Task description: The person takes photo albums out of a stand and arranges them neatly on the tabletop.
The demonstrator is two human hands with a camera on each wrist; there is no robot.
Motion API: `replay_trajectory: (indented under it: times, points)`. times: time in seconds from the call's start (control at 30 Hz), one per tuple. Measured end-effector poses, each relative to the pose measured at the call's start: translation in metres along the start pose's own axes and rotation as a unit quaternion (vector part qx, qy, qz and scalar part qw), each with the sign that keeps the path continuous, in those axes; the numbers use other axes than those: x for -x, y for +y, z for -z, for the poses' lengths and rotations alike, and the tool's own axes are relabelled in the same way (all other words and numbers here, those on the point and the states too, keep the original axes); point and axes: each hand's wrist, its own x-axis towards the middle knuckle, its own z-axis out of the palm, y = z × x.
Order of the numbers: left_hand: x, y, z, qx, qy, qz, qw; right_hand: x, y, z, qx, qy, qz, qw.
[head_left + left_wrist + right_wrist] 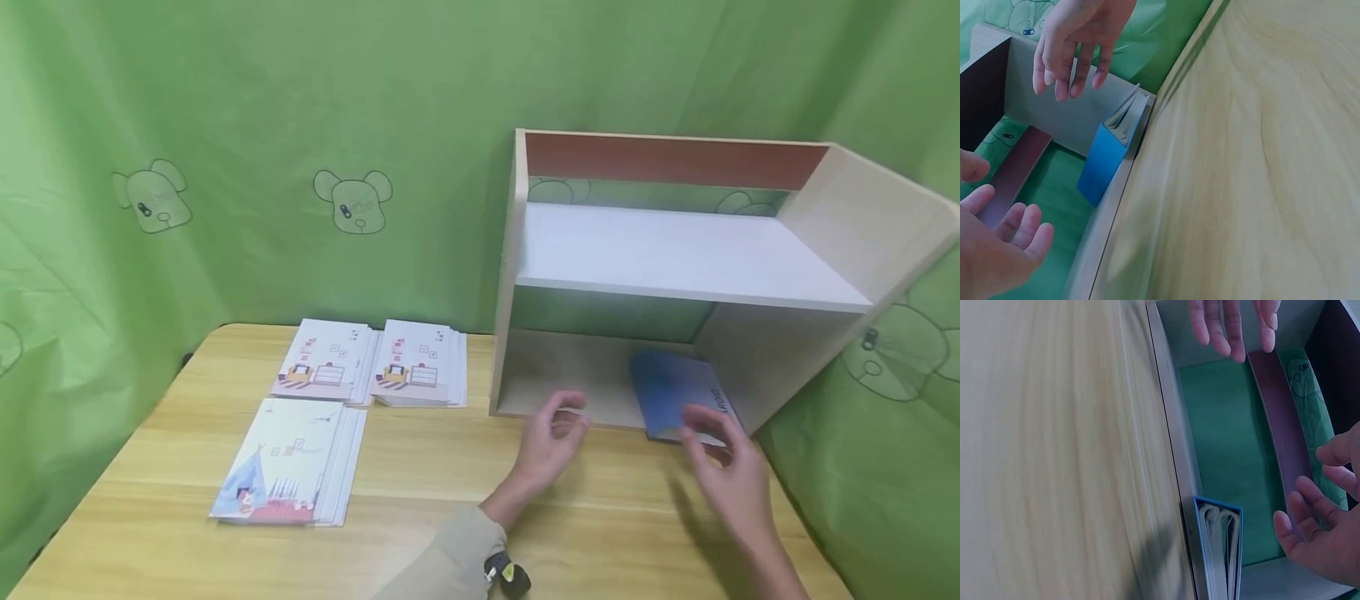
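Note:
A thick blue book (660,387) with dark lettering rests on the bottom board of the wooden shelf (577,371), near its right side panel. In the right wrist view, the page edges of the book (1219,550) face the front. My left hand (549,446) hovers before the shelf's lower opening, fingers loosely bent and holding nothing. Just in front of the book is my right hand (731,475), its thumb and fingers apart. Between the right hand (1082,44) and the book (1104,162) the left wrist view shows a gap.
Three stacks of illustrated white booklets lie left of the shelf: back left (322,354), back middle (412,358) and front (277,467). The white upper board (675,250) spans the shelf above the book. Green curtain (435,100) hangs behind the wooden table (420,467).

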Motion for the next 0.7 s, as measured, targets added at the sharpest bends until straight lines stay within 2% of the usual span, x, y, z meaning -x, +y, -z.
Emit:
replay_trajectory:
  times: [0.37, 0.53, 0.7]
  points:
    - [-0.007, -0.006, -0.023, -0.009, -0.009, 0.002, 0.9999, -0.001, 0.014, 0.020, 0.020, 0.018, -0.074, 0.9969]
    - [-0.011, -0.005, -0.035, -0.017, -0.016, 0.004, 0.9997, -0.002, 0.019, 0.029, 0.025, 0.018, -0.086, 0.9958]
    - [-0.013, -0.004, -0.043, -0.019, -0.013, 0.021, 0.9995, -0.005, 0.023, 0.035, 0.037, 0.016, -0.106, 0.9936]
